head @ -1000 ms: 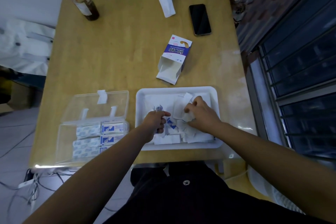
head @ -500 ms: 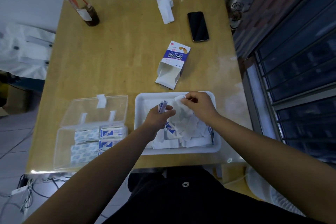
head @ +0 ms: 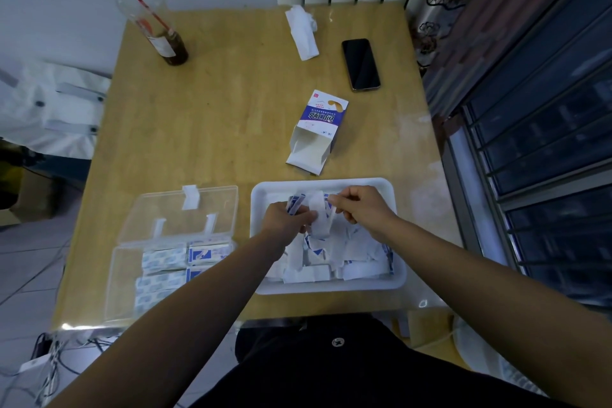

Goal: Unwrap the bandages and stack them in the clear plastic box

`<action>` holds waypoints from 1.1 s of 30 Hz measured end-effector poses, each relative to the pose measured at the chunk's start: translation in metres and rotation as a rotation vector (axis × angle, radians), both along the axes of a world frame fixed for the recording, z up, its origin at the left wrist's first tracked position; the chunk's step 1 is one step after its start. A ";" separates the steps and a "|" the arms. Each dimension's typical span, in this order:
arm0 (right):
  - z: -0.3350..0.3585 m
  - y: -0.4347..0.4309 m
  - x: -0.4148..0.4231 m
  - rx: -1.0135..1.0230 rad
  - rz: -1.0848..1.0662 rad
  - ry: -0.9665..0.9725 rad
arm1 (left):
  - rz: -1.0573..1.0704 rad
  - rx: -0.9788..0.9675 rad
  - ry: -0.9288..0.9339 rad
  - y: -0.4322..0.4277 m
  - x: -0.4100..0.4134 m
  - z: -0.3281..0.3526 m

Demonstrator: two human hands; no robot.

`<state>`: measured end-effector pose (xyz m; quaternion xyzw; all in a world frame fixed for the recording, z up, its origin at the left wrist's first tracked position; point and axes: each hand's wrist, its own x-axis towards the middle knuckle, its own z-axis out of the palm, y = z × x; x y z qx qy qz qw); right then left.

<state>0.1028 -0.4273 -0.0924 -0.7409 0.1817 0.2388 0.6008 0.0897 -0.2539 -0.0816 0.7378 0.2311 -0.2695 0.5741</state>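
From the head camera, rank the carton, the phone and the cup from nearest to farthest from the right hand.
1. The carton, just beyond the tray, slightly left of the right hand.
2. The phone, farther back, straight ahead.
3. The cup, at the far left corner.

Left hand (head: 286, 219): over the white tray (head: 331, 286), pinching a white strip (head: 319, 217).
Right hand (head: 361, 209): pinching the same strip's top.
Clear plastic box (head: 126, 278): left of the tray, lid open.

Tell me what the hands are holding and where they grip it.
Both pinch one white wrapper strip above the tray: the right hand at its upper edge, the left hand at its lower left, with a blue-printed piece too.
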 end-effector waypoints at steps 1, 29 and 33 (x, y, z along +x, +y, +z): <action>-0.002 -0.001 0.000 -0.051 0.015 -0.004 | 0.014 0.010 0.012 0.002 0.000 -0.001; 0.012 0.025 -0.013 0.226 -0.039 0.160 | 0.372 -0.488 0.278 0.012 -0.011 0.011; 0.010 0.024 -0.016 0.210 -0.037 0.191 | 0.402 -0.530 0.295 0.014 -0.012 0.012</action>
